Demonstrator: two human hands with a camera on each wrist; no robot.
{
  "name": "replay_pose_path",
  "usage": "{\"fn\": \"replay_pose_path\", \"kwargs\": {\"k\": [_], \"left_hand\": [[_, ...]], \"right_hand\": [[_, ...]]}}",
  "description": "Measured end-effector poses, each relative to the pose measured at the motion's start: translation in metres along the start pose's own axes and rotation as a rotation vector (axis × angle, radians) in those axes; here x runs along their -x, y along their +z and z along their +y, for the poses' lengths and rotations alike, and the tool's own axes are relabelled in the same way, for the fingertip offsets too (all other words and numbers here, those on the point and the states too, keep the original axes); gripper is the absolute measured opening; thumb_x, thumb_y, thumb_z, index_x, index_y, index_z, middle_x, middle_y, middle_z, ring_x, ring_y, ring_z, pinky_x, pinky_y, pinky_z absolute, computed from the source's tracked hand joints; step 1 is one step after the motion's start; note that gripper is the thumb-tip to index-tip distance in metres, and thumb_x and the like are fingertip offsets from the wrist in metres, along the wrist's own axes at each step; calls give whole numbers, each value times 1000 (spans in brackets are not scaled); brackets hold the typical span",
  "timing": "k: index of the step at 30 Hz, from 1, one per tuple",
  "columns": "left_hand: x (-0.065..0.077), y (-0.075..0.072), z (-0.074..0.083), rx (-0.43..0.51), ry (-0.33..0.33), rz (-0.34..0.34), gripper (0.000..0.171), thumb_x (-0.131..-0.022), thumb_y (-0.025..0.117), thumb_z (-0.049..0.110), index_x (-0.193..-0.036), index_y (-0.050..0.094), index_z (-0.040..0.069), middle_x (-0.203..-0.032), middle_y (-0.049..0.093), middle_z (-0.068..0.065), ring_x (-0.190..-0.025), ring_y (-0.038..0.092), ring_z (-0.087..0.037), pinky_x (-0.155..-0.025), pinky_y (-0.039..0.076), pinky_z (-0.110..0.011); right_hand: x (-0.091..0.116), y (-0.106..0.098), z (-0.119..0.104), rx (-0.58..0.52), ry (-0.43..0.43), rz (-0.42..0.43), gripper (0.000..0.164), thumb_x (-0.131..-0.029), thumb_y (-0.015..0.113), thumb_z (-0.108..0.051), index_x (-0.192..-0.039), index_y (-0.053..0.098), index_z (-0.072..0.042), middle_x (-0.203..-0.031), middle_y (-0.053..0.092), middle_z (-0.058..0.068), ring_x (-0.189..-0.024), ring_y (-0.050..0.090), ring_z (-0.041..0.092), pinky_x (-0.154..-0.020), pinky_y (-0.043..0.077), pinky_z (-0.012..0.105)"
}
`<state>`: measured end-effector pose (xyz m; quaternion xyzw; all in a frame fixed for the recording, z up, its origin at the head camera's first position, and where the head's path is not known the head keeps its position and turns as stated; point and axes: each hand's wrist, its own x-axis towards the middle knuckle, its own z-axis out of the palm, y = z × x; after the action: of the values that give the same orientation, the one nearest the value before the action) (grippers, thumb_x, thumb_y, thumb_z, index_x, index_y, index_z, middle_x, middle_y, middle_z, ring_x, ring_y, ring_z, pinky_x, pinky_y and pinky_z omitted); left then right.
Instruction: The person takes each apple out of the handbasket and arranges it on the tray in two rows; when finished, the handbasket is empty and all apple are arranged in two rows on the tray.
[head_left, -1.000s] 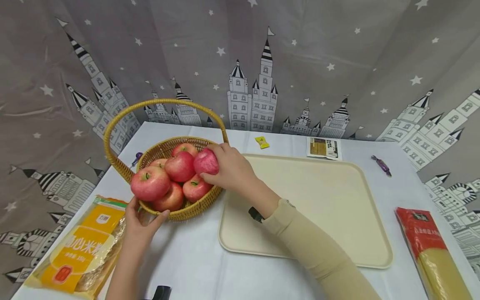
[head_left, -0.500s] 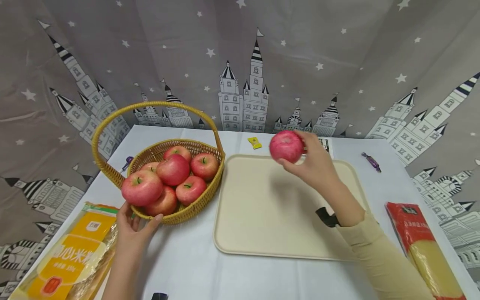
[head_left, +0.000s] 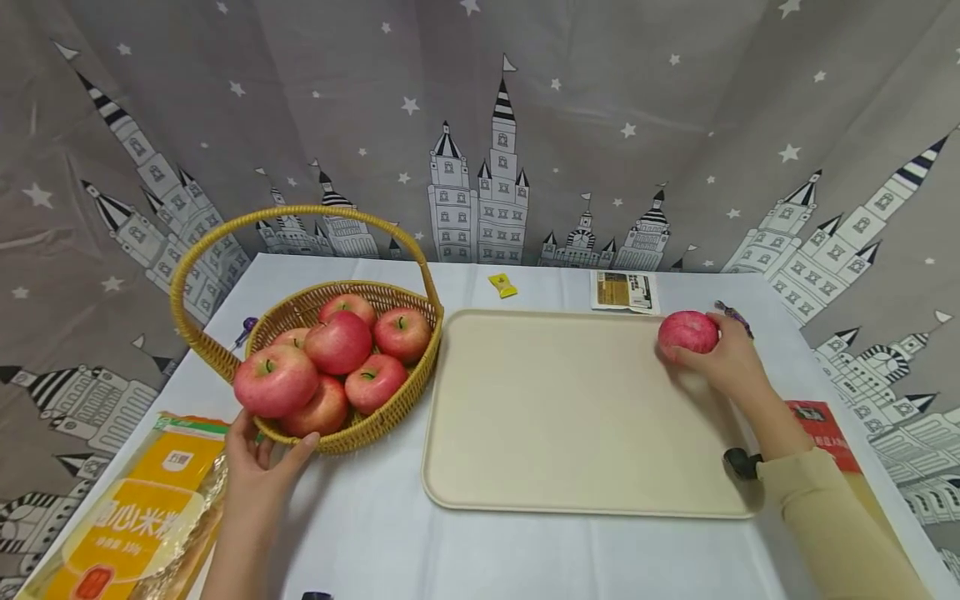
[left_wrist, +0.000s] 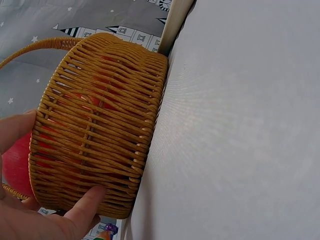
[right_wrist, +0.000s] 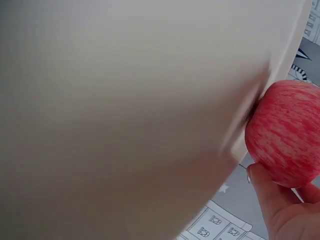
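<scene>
Held apple (head_left: 686,328) partly hidden, red packet (head_left: 828,435) partly covered; yellow bag (head_left: 142,521) cropped

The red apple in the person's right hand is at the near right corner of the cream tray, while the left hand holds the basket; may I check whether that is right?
Not quite: the head view shows the red apple at the far right corner of the cream tray, not the near one. The right hand holds it, and the left hand holds the basket.

Head view: illumination is soft and even; the castle-print curtain (head_left: 622,50) tilts outward toward the edges. Right-wrist view: dimmer; the tray (right_wrist: 125,95) lacks sharp detail, with diffuse shadow beside the apple (right_wrist: 287,132).
</scene>
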<state>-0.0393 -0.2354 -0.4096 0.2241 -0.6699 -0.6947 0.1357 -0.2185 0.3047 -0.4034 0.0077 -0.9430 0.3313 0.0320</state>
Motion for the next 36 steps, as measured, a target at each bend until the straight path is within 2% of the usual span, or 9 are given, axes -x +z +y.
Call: {"fn": "replay_pose_path", "kwargs": {"k": [5, 9, 14, 18, 21, 26, 29, 36], "left_hand": [[1, 1, 1, -8, -6, -1, 91, -85, 69, -3, -152, 13, 23, -157, 13, -2, -141, 19, -18, -108, 30, -18], [1, 1, 1, -3, -9, 0, 91, -85, 69, -2, -152, 12, 24, -157, 13, -2, -141, 19, -19, -109, 29, -19], [1, 0, 1, -9, -18, -1, 92, -85, 70, 0, -152, 12, 24, -157, 12, -2, -141, 19, -19, -109, 29, -20], [1, 0, 1, -10, -22, -6, 92, -86, 70, 0, -152, 11, 24, -157, 11, -2, -143, 17, -19, -109, 30, -20], [0, -1, 0, -5, -17, -3, 92, -86, 70, 0, -152, 11, 23, -157, 12, -2, -143, 17, -20, -109, 30, -19], [0, -1, -1, -3, -11, 0, 91, -86, 69, -1, -152, 12, 24, -156, 14, -2, -142, 19, -20, -107, 32, -18], [-1, -1, -2, 7, -7, -2, 91, -86, 69, -3, -152, 12, 24, -156, 14, -2, -141, 20, -19, -106, 33, -18], [-2, -2, -4, 30, 10, -1, 91, -85, 68, -7, -152, 14, 24, -153, 17, -2, -140, 21, -19, -106, 34, -17]], "right_hand": [[-5, 6, 7, -36, 30, -22, 93, -81, 78, -33, -140, 25, 17, -133, 36, 38, -120, 38, 52, -97, 38, 65], [-7, 7, 6, -37, 15, -27, 97, -82, 78, -31, -142, 19, 16, -135, 34, 39, -122, 37, 53, -99, 36, 65], [-6, 7, 0, -29, 19, -21, 103, -81, 77, -32, -148, 11, 11, -140, 28, 39, -125, 34, 54, -98, 35, 67], [-7, 5, -12, -8, 9, 24, 106, -80, 77, -38, -151, 12, 5, -144, 27, 36, -127, 32, 51, -98, 36, 68], [-9, 5, -31, 1, -21, 58, 103, -81, 75, -42, -152, 14, 2, -146, 27, 32, -130, 30, 48, -100, 35, 65], [-8, 16, -74, -26, -92, 37, 95, -84, 72, -39, -153, 18, -3, -151, 25, 27, -137, 25, 43, -109, 26, 61], [-9, 33, -100, -28, -169, -6, 90, -85, 72, -39, -153, 22, -6, -152, 28, 23, -139, 25, 41, -110, 24, 59], [1, 85, -168, -62, -352, -155, 83, -84, 72, -43, -151, 33, -13, -149, 38, 13, -134, 37, 31, -110, 33, 48]]}}
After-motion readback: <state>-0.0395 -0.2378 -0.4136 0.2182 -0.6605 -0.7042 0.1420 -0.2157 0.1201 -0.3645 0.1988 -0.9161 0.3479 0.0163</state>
